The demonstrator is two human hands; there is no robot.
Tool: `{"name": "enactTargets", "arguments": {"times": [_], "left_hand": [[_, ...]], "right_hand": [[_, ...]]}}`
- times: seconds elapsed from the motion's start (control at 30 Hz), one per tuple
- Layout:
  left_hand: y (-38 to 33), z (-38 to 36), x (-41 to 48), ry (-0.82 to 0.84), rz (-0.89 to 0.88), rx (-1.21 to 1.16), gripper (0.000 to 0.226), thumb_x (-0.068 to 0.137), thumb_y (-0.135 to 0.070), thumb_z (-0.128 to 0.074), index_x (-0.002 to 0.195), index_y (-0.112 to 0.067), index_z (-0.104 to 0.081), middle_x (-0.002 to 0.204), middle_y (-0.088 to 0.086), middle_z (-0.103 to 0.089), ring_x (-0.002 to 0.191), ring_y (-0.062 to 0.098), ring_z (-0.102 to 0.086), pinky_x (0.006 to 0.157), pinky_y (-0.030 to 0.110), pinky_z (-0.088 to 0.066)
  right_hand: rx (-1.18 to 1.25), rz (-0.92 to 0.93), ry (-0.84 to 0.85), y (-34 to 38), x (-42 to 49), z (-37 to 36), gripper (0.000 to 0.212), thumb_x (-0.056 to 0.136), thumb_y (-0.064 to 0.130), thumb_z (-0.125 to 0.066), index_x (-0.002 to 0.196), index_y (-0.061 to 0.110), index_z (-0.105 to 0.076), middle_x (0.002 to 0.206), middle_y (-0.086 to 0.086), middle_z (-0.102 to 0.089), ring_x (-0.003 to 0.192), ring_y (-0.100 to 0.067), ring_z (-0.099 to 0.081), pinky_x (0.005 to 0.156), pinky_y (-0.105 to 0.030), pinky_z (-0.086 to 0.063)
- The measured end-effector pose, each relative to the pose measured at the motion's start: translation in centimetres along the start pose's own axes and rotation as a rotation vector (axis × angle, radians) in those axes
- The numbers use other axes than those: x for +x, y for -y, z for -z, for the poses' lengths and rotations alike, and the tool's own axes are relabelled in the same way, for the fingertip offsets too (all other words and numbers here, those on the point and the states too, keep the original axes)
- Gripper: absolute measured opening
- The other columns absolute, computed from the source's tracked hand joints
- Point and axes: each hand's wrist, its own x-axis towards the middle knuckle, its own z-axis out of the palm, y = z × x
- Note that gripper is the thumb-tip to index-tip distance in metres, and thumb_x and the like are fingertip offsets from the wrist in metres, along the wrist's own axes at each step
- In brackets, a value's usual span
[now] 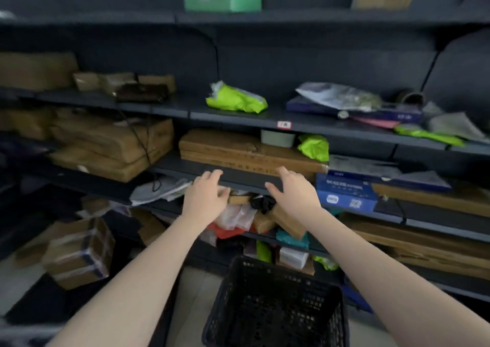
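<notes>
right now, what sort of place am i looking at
Probably a parcel storeroom: dark metal shelves stacked with brown cardboard boxes and lime-green plastic mailer bags, plus a black perforated plastic basket.

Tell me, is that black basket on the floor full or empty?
Empty, it seems: inside the black basket only its own mesh walls and bottom show.
</notes>
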Motion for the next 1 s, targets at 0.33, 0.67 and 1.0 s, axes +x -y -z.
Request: {"name": "enactTargets", "arguments": {"times": [0.33,0.67,1.0], "left_hand": [[10.3,28.0,-18.0,-0.280,0.229,0.182,0.052,0.093,-0.036,-0.050,0.142,-0.020,-0.038,0.133,0.004,-0.052,0.119,0.026,-0.052,0.096,0.040,-0.045],[22.4,51.8,-56.7,-0.533,0.901,0.485,0.056,0.094,-0.036,-0.051,0.144,-0.021,-0.035,0.142,0.004,-0.049,0.128,0.024,-0.047,0.103,0.038,-0.042],[27.0,60.7,-86.8,-0.659,1.468,0.648,0.054,0.090,-0.037,-0.053,0.140,-0.019,-0.040,0.135,0.007,-0.054,0.120,0.028,-0.052,0.095,0.040,-0.048]], "right_hand": [[0.287,0.463,-0.120,28.9,-8.7,8.9,0.054,0.094,0.042,-0.050,0.140,0.017,-0.039,0.126,-0.008,-0.060,0.110,-0.026,-0.059,0.079,-0.035,-0.050],[0.603,1.042,0.204,63.4,-36.2,7.9,0.052,0.093,0.041,-0.050,0.137,0.013,-0.042,0.120,-0.011,-0.063,0.111,-0.028,-0.058,0.085,-0.037,-0.050],[0.678,1.484,0.510,85.5,-61.6,5.2,0.054,0.094,0.039,-0.050,0.141,0.017,-0.037,0.129,-0.011,-0.058,0.116,-0.029,-0.056,0.092,-0.041,-0.049]]}}
